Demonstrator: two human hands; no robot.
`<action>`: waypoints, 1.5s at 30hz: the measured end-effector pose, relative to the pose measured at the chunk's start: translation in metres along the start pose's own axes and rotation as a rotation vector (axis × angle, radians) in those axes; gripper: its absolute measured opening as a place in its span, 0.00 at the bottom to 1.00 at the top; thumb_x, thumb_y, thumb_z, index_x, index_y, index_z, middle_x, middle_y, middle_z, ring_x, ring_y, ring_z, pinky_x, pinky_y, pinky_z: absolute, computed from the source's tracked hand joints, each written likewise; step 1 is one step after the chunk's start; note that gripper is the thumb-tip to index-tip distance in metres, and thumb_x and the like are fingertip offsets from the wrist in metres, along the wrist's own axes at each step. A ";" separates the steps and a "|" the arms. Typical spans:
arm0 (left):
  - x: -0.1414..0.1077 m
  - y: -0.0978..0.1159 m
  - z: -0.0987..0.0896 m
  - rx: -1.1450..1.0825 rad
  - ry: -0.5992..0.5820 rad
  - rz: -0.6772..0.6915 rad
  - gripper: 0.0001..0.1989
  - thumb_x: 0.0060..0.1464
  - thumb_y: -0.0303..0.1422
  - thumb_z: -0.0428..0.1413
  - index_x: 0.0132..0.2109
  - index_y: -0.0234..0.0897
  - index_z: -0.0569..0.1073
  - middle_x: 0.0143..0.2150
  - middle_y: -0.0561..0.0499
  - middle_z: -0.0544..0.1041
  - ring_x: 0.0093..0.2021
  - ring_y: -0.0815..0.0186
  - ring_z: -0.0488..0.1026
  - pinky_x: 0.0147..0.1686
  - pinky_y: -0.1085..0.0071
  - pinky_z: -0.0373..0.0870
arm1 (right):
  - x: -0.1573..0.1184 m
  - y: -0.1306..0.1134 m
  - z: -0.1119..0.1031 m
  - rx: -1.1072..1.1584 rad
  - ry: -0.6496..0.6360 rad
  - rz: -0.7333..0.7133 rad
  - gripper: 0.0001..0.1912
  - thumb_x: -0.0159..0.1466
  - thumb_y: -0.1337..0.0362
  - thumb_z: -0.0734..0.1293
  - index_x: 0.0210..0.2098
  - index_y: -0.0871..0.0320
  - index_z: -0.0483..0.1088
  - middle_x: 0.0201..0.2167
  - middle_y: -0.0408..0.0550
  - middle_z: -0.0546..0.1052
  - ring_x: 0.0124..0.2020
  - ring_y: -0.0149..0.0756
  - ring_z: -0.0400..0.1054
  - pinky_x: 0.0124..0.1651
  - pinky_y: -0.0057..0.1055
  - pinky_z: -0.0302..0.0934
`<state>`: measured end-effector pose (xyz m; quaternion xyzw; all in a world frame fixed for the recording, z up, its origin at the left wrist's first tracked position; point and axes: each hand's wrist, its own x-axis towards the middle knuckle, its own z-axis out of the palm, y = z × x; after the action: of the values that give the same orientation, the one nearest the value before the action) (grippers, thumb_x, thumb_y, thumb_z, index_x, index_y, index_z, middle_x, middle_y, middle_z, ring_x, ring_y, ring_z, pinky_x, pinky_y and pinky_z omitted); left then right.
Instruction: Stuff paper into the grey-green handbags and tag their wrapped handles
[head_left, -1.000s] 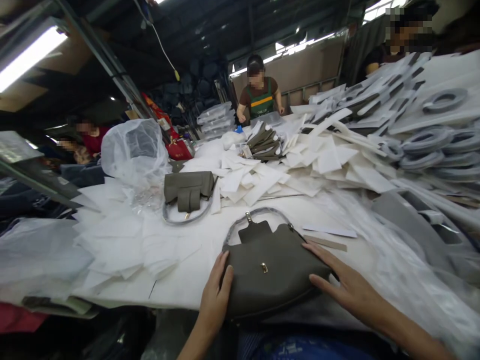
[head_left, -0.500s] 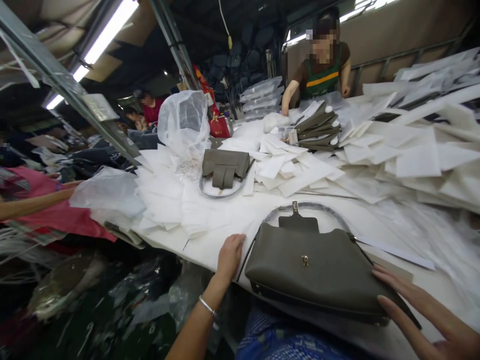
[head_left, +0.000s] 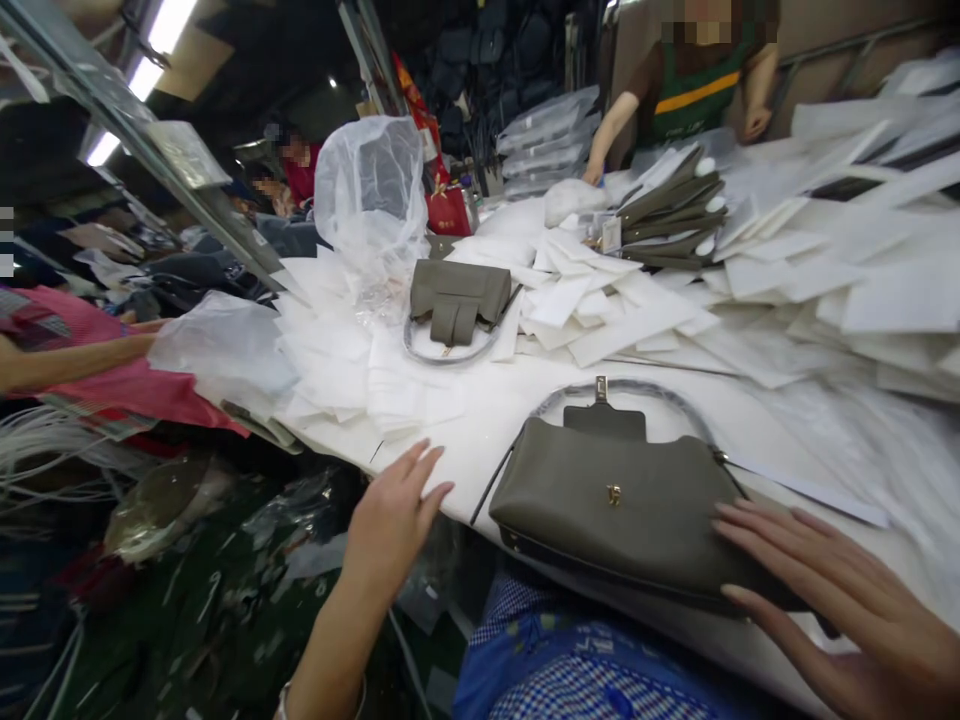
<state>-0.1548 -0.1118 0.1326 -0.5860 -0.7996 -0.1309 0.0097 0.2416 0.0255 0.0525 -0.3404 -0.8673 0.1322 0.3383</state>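
Observation:
An olive-green handbag with a small gold emblem lies at the table's near edge. Its wrapped handle and a flap with a gold clasp extend behind it. My right hand rests on the bag's right end, fingers stretched and apart. Left of the bag, my left hand hovers by the table edge, fingers extended and holding nothing. Farther back sits a second olive bag, its handle looping toward me.
White foam sheets and loose white sheets are heaped around the white table. A clear plastic bag stands behind. A co-worker in a green apron is across the table, another person's arm at left. Olive pieces are stacked at the back.
My left hand has moved left, away from the near handbag. My right hand has slid farther onto the bag's right end. The view has shifted slightly.

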 end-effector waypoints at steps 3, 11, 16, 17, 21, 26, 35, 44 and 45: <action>0.015 0.061 0.023 -0.155 -0.132 0.496 0.33 0.61 0.51 0.54 0.68 0.44 0.60 0.68 0.43 0.65 0.68 0.56 0.62 0.66 0.54 0.58 | 0.019 -0.011 0.003 -0.158 -0.132 -0.209 0.34 0.63 0.49 0.68 0.67 0.48 0.61 0.63 0.48 0.70 0.61 0.54 0.66 0.66 0.56 0.57; 0.048 0.094 0.083 -0.051 -0.243 0.803 0.40 0.55 0.43 0.63 0.70 0.48 0.56 0.71 0.43 0.61 0.70 0.52 0.56 0.67 0.47 0.53 | 0.021 -0.009 0.011 -0.296 -0.204 -0.204 0.31 0.64 0.50 0.69 0.64 0.50 0.65 0.62 0.50 0.71 0.62 0.54 0.66 0.60 0.53 0.63; 0.068 0.094 0.081 -0.033 -0.252 0.848 0.42 0.54 0.44 0.64 0.70 0.48 0.55 0.71 0.42 0.60 0.70 0.48 0.57 0.66 0.43 0.54 | 0.046 -0.022 0.013 -0.334 -0.306 -0.191 0.39 0.60 0.55 0.72 0.67 0.55 0.60 0.65 0.57 0.67 0.63 0.59 0.64 0.61 0.62 0.59; 0.069 0.093 0.084 -0.031 -0.247 0.852 0.42 0.53 0.45 0.64 0.70 0.48 0.55 0.71 0.42 0.60 0.70 0.47 0.57 0.66 0.42 0.54 | 0.051 -0.023 0.017 -0.322 -0.333 -0.191 0.40 0.59 0.57 0.73 0.68 0.55 0.59 0.65 0.57 0.66 0.63 0.59 0.63 0.62 0.62 0.58; 0.062 0.086 0.109 -0.002 -0.170 0.836 0.33 0.61 0.35 0.58 0.70 0.50 0.57 0.69 0.45 0.64 0.68 0.49 0.61 0.64 0.45 0.61 | 0.048 -0.015 0.042 -0.324 -0.313 -0.190 0.37 0.60 0.72 0.66 0.68 0.51 0.58 0.65 0.52 0.67 0.64 0.52 0.63 0.61 0.54 0.62; 0.045 0.072 0.135 -0.039 -0.119 0.864 0.30 0.65 0.33 0.51 0.70 0.54 0.55 0.72 0.49 0.58 0.70 0.53 0.57 0.65 0.49 0.61 | 0.019 -0.002 0.060 -0.309 -0.279 -0.175 0.41 0.59 0.76 0.61 0.71 0.49 0.53 0.68 0.48 0.62 0.68 0.47 0.58 0.65 0.52 0.59; 0.036 0.075 0.133 -0.144 -0.138 0.837 0.34 0.62 0.51 0.52 0.71 0.60 0.50 0.75 0.49 0.50 0.73 0.48 0.50 0.65 0.41 0.55 | 0.056 -0.012 0.049 -0.142 -0.258 -0.167 0.15 0.66 0.57 0.66 0.50 0.48 0.77 0.49 0.46 0.81 0.47 0.44 0.78 0.48 0.39 0.75; 0.036 0.080 0.134 -0.133 -0.066 0.792 0.23 0.64 0.52 0.48 0.62 0.55 0.69 0.71 0.50 0.61 0.73 0.49 0.48 0.69 0.45 0.46 | 0.140 -0.045 0.131 0.337 -0.155 -0.094 0.15 0.70 0.60 0.61 0.47 0.52 0.78 0.48 0.47 0.81 0.49 0.41 0.77 0.55 0.38 0.72; 0.036 0.081 0.132 -0.139 -0.076 0.789 0.23 0.64 0.52 0.48 0.62 0.54 0.70 0.70 0.49 0.62 0.73 0.50 0.48 0.69 0.44 0.46 | 0.138 -0.041 0.138 0.366 -0.157 -0.040 0.15 0.70 0.58 0.61 0.46 0.53 0.78 0.47 0.48 0.81 0.49 0.42 0.77 0.54 0.39 0.73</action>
<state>-0.0719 -0.0269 0.0268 -0.8517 -0.5024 -0.1489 -0.0102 0.0536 0.0898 0.0382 -0.2445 -0.8591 0.3069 0.3285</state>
